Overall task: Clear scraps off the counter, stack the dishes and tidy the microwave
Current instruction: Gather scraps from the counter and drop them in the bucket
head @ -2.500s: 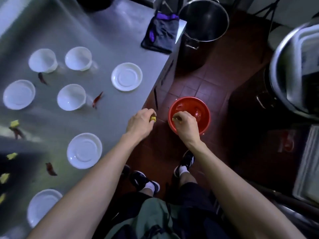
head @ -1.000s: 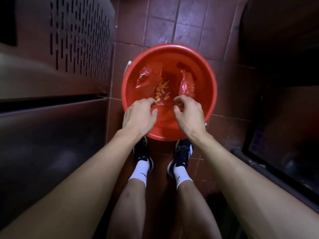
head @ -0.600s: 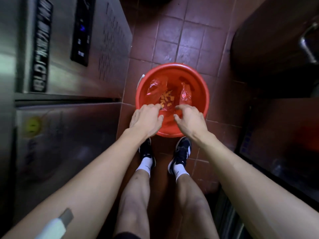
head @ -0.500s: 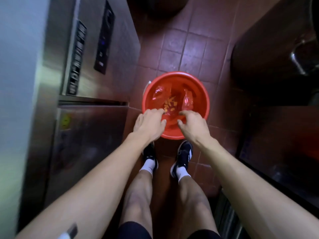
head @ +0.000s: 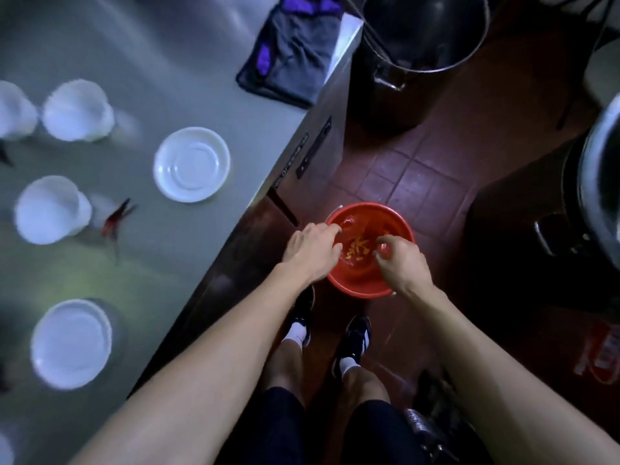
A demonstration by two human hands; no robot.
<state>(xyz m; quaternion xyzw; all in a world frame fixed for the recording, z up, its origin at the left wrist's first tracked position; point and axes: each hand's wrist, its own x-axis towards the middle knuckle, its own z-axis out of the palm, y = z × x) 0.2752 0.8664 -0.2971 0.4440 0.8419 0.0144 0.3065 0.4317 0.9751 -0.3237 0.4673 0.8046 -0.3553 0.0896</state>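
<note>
My left hand [head: 312, 251] and right hand [head: 401, 263] hang loosely curled, holding nothing, over the red bucket [head: 401, 226] at frame centre — the chili scrap [head: 115, 218] at left looks light and limp, so I'd pinch its stem.

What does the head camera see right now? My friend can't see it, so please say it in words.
A person stands over a red bucket on the tiled floor, left hand and right hand above it, with yellow scraps inside. Beside them a steel counter holds white dishes, including a saucer, a red chili scrap and a folded cloth.
</note>
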